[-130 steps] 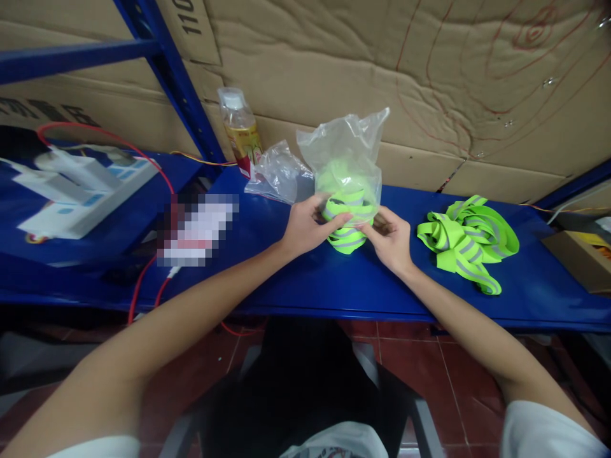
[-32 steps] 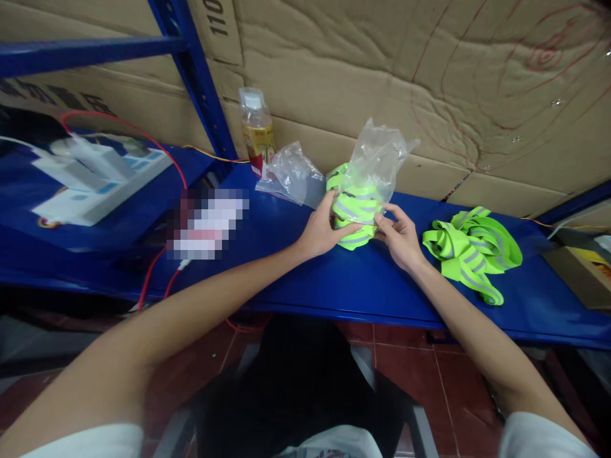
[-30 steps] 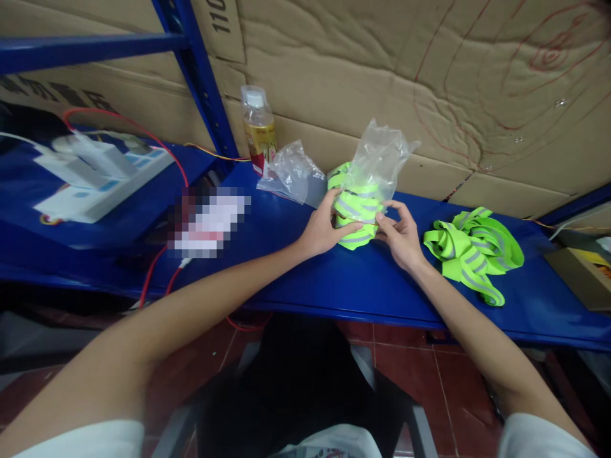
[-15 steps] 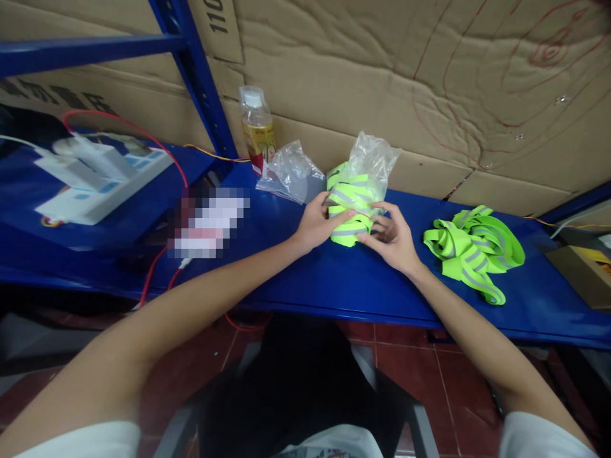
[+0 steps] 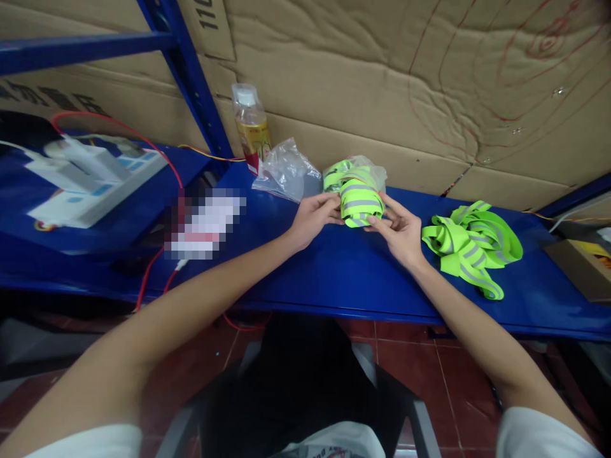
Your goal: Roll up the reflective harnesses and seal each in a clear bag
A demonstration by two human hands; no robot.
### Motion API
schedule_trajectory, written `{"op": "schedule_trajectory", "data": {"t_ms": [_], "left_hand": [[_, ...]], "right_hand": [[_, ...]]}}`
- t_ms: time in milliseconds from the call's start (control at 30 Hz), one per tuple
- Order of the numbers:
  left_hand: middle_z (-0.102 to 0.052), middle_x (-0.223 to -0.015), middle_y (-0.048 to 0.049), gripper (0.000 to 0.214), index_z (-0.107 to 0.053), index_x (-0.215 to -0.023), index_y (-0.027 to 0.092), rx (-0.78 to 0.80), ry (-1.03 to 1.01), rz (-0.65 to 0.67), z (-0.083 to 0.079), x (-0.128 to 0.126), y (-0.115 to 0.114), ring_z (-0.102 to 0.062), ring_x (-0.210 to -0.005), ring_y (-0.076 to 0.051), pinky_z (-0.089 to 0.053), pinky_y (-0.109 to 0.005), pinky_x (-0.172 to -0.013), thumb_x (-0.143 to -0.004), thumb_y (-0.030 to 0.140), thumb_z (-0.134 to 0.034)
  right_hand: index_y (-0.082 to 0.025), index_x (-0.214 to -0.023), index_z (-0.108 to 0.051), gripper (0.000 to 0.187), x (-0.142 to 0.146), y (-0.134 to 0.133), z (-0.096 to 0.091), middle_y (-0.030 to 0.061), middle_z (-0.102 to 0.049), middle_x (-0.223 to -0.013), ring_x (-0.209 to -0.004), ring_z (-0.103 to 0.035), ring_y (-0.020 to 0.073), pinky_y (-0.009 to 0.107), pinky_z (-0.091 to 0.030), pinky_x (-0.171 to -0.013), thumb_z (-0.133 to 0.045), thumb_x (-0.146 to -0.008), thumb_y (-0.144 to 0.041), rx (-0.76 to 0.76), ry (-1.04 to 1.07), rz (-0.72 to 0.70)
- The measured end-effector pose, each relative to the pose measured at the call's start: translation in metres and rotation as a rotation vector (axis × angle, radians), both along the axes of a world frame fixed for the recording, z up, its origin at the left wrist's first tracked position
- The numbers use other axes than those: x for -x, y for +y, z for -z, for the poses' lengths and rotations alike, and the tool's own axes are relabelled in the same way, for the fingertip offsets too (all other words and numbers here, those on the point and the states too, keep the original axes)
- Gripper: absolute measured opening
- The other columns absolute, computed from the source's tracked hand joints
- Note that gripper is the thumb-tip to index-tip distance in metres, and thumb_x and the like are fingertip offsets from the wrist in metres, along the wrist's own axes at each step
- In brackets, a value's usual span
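Note:
My left hand (image 5: 312, 219) and my right hand (image 5: 400, 230) hold a rolled bundle of neon yellow-green reflective strap (image 5: 361, 198) with silver stripes. The left fingers are pressed together at its left side, and the right thumb and fingers grip its right side and front. Right behind it, more neon material lies at a crumpled clear plastic bag (image 5: 379, 170); whether it is inside the bag I cannot tell. To the right, a loose tangled heap of the same reflective strap (image 5: 472, 245) rests on the blue shelf (image 5: 334, 280).
Left of the bundle lies another clear plastic bag (image 5: 289, 173), in front of a drink bottle (image 5: 252, 130). A pixelated object (image 5: 205, 226) and a white power strip (image 5: 93, 197) with red cables are farther left. A cardboard box (image 5: 580, 270) stands far right; cardboard sheeting (image 5: 334, 83) backs the shelf.
The rolled strap bundle now stands in front of the bag, between both hands, turned with its stripes facing me. The bag behind it sits lower. The view has shifted slightly.

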State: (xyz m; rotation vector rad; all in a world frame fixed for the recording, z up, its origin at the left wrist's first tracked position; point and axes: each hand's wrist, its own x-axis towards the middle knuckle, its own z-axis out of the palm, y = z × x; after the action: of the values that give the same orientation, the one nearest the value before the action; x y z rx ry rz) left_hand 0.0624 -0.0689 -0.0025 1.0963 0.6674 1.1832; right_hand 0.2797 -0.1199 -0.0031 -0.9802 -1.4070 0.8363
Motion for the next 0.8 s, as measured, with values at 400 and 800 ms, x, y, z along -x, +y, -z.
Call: {"op": "schedule_trajectory", "data": {"t_ms": [400, 800], "left_hand": [[-0.083, -0.098, -0.0069, 0.032, -0.08, -0.113, 0.018, -0.45, 0.248, -0.29, 0.004, 0.006, 0.003, -0.078, -0.083, -0.018, -0.066, -0.029, -0.069, -0.087, 0.038, -0.081], [-0.074, -0.077, -0.0017, 0.02, -0.078, -0.09, 0.022, -0.664, 0.436, -0.37, -0.007, 0.008, -0.015, -0.059, -0.063, -0.011, -0.049, -0.025, -0.058, -0.091, 0.041, -0.079]], "right_hand": [[-0.033, -0.155, -0.062, 0.084, 0.002, -0.006, 0.002, 0.0072, -0.077, -0.137, -0.087, -0.083, 0.0249, 0.043, -0.075, -0.076, -0.094, -0.079, -0.051, -0.058, -0.092, -0.046], [-0.032, -0.12, -0.081, 0.044, 0.0, 0.0, 0.005, 0.0018, -0.085, -0.115, -0.092, -0.084, 0.0269, 0.046, -0.076, -0.072, -0.09, -0.082, -0.049, -0.061, 0.041, 0.119]]}}
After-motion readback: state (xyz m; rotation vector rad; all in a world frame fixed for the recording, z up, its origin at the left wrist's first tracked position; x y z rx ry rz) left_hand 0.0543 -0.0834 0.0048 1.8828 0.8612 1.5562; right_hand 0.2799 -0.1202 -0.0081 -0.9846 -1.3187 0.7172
